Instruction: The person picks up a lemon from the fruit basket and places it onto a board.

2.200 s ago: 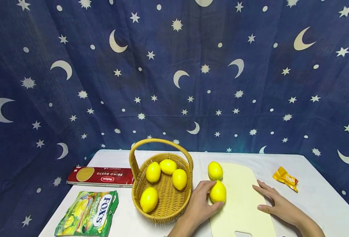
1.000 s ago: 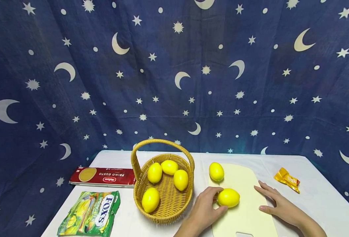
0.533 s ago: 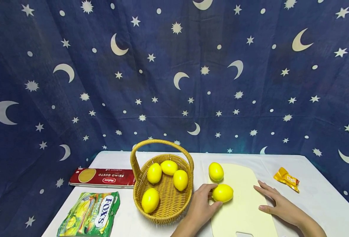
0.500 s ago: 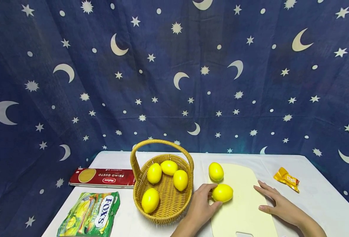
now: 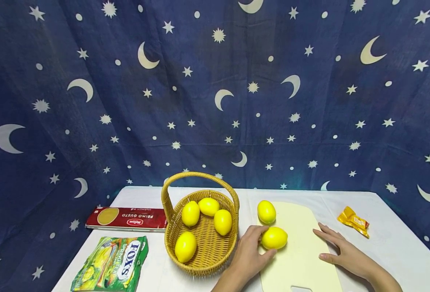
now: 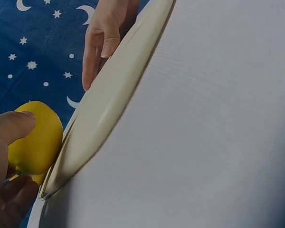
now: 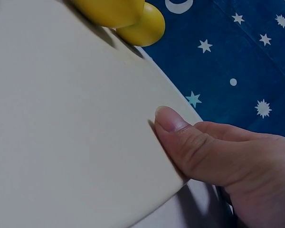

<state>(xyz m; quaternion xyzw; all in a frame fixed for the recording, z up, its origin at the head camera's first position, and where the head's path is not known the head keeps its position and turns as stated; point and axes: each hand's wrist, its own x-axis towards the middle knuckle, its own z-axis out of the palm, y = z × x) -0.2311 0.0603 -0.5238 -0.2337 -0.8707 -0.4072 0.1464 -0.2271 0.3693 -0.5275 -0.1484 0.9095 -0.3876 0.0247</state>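
Note:
On the left part of a cream cutting board (image 5: 298,263), my left hand (image 5: 249,251) holds a yellow lemon (image 5: 274,238) between thumb and fingers. The lemon lies on its side, its long axis running left to right. In the left wrist view my thumb presses one side of this lemon (image 6: 38,142), while the fingers curl at its other side. A second lemon (image 5: 266,211) sits just beyond it at the board's far left corner. My right hand (image 5: 346,253) rests at the board's right edge, fingers extended; the right wrist view shows the thumb (image 7: 173,126) on the board's surface.
Left of the board stands a wicker basket (image 5: 204,259) with a tall handle and several lemons inside. A red spaghetti pack (image 5: 127,218) and a green candy bag (image 5: 109,263) lie farther left. An orange wrapped snack (image 5: 353,221) lies beyond my right hand.
My left hand turned the nearer lemon from upright to sideways, moved it right across the board, then back left, close to the far lemon. My right hand stayed in place.

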